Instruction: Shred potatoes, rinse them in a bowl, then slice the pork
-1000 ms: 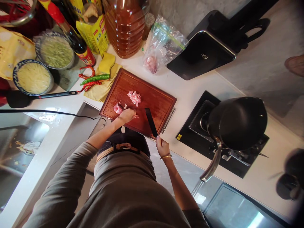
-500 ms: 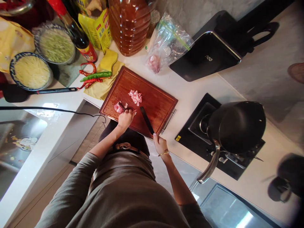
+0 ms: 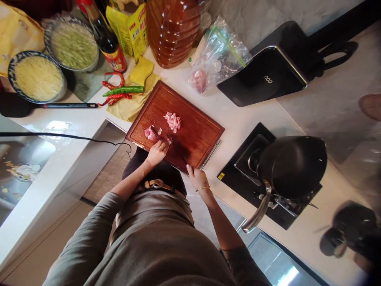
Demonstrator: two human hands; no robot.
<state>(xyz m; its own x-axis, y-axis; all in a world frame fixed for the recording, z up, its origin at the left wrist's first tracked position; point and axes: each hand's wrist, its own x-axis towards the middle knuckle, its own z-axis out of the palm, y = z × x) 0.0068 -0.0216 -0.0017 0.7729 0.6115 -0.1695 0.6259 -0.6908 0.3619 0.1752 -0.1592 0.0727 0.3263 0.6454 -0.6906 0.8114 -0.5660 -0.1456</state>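
My right hand (image 3: pixel 197 178) is closed round a knife at the near right edge of the wooden cutting board (image 3: pixel 199 137). The dark knife blade (image 3: pixel 179 154) appears nearly edge-on and points towards my left hand. With its fingers bent, my left hand (image 3: pixel 157 153) presses a small piece of meat (image 3: pixel 169 140) onto the board; most of that piece is hidden under the fingers. Just beyond it lies a larger chunk of meat (image 3: pixel 151 133). A small pile of sliced meat (image 3: pixel 172 122) sits near the middle of the board.
Chillies (image 3: pixel 122 91) lie on a yellow cloth left of the board. Behind are covered bowls of shreds (image 3: pixel 37 77), a sauce bottle (image 3: pixel 111 51) and a plastic bag of meat (image 3: pixel 198 81). A black knife block (image 3: pixel 262 75) and a pan (image 3: pixel 293 167) on the stove are to the right.
The knife has swung left towards my left hand, and its blade has turned from broadside to nearly edge-on. My left hand stays at the meat. The whole view has shifted slightly.
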